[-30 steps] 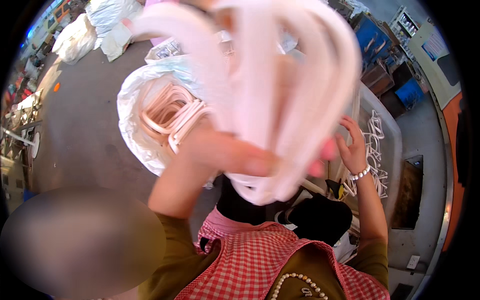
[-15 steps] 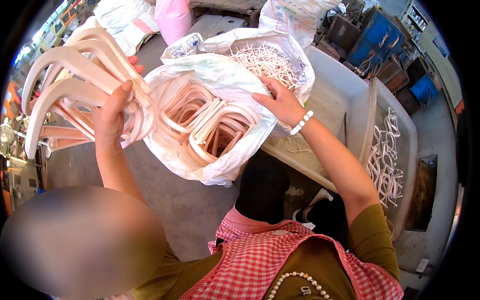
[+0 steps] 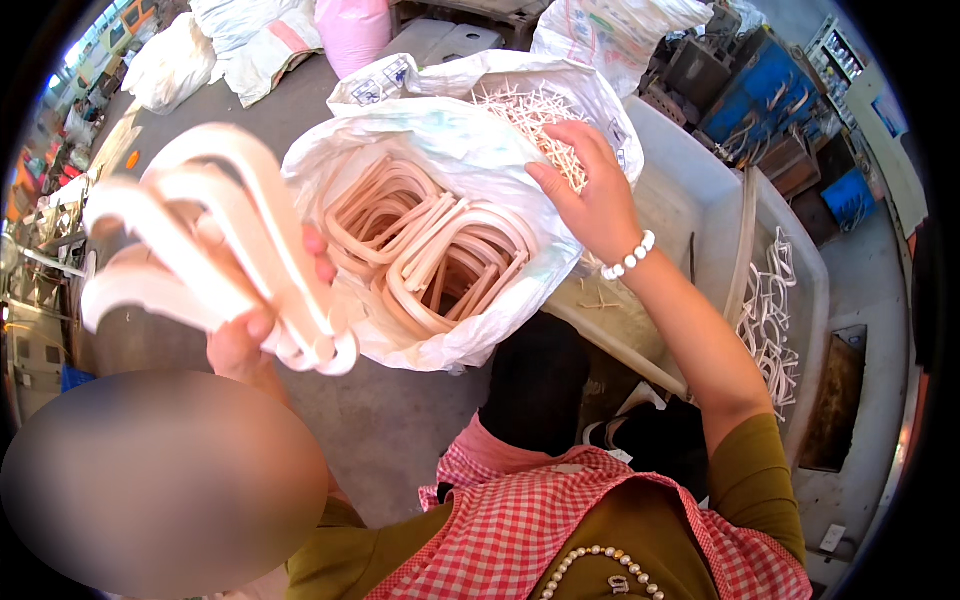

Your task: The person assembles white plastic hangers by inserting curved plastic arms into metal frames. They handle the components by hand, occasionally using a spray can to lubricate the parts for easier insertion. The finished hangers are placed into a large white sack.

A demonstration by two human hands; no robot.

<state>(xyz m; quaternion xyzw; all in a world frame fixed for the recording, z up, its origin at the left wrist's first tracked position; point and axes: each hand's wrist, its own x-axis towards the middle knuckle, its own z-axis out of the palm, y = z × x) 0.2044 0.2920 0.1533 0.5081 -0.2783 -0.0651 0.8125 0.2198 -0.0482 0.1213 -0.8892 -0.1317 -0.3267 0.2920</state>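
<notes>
While grasping several pale-pink U-shaped bars [image 3: 232, 240] in the left hand [image 3: 240, 340], spreads an unclenched right hand [image 3: 598, 205] near a white sack [image 3: 470, 140] holding 2 bar stacks [image 3: 430, 230].

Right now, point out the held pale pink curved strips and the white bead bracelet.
Held pale pink curved strips [image 3: 245, 240], head view: middle of the bundle.
White bead bracelet [image 3: 630, 262], head view: bead near its middle.

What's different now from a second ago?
The left hand has swung its bunch of pale curved pieces from mid-view to the left, keeping hold. The right hand has moved left and forward, from by the tubs to near the white sack, visibly holding nothing. The sack's stacked pieces look unchanged where visible.
</notes>
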